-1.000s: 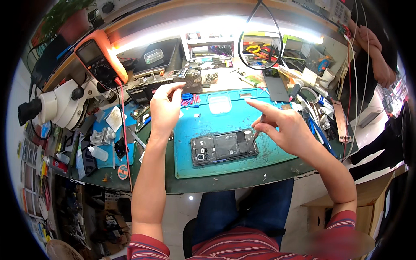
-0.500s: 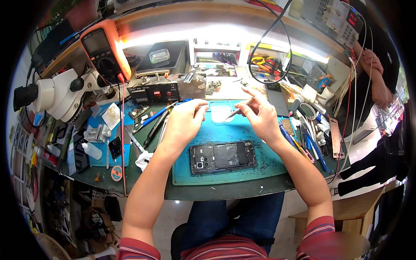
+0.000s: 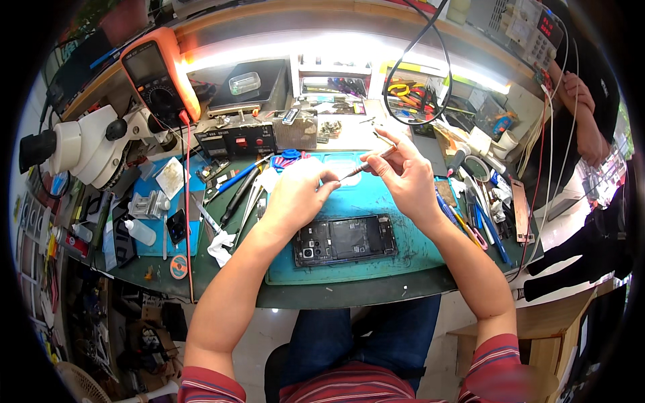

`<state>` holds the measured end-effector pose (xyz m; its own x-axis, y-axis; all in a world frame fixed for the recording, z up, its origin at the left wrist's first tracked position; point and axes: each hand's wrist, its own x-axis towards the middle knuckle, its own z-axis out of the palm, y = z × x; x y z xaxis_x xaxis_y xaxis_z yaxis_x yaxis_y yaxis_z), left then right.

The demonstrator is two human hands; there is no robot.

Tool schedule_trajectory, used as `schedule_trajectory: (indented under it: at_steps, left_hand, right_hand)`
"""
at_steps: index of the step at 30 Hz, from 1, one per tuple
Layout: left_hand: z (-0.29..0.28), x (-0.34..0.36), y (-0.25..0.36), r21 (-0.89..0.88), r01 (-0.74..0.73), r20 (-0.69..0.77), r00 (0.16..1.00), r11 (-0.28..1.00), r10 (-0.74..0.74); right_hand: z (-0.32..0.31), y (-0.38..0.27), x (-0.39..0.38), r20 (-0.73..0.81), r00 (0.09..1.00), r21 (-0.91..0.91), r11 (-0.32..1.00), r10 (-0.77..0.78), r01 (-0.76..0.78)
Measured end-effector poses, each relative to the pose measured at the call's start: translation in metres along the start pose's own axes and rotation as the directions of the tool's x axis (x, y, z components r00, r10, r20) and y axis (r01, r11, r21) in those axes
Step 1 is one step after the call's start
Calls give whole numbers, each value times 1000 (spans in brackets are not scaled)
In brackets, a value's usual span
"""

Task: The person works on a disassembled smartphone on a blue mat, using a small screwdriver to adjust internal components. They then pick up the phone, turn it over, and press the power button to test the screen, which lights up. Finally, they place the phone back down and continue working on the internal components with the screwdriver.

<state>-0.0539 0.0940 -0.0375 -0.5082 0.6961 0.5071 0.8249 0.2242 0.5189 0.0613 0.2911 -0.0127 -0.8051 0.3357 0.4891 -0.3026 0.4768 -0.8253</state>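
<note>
My right hand (image 3: pixel 411 185) grips a slim pen-like screwdriver (image 3: pixel 358 170), its tip pointing left and down. At that tip are the pinched fingers of my left hand (image 3: pixel 301 196); whatever lies between them is too small to make out. Both hands hover over the blue work mat (image 3: pixel 416 252). Below them a black smartphone with its back off (image 3: pixel 346 240) lies flat, its camera module at the left end and its inner parts exposed. Neither hand touches the phone.
Left of the mat stand a white microscope (image 3: pixel 87 144), an orange multimeter (image 3: pixel 161 80) and a small dropper bottle (image 3: pixel 140 232). Pens and tools (image 3: pixel 474 215) crowd the right side. A black cable loop (image 3: pixel 449 74) hangs ahead. Another person's arm (image 3: pixel 581 111) is at the far right.
My left hand has moved right and down, bringing its fingertips to the screwdriver's tip. The right hand keeps its grip, nearly in place. A blue and pink item behind the left hand is now uncovered.
</note>
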Motion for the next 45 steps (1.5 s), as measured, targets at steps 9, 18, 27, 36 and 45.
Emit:
schedule_trajectory:
  at_steps: [9, 18, 27, 36, 45]
  left_hand:
    - [-14, 2, 14, -198, 164, 63, 986, 966, -155]
    - [-47, -11, 18, -307, 240, 65, 971, 921, -231]
    - [-54, -75, 13, -207, 223, 197, 963, 953, -183]
    - [-43, -84, 3, -167, 204, 220, 961, 965, -165]
    - [-44, -84, 3, -109, 132, 165, 980, 985, -113]
  right_hand:
    - [-2, -22, -2, -50, 998, 17, 999, -48, 49]
    - [1, -60, -4, 81, 994, 108, 992, -79, 70]
    - [39, -59, -18, 358, 870, -229, 872, -338, 433]
    - [44, -57, -14, 489, 832, -343, 820, -261, 459]
    - [46, -59, -10, 567, 795, -424, 752, -214, 505]
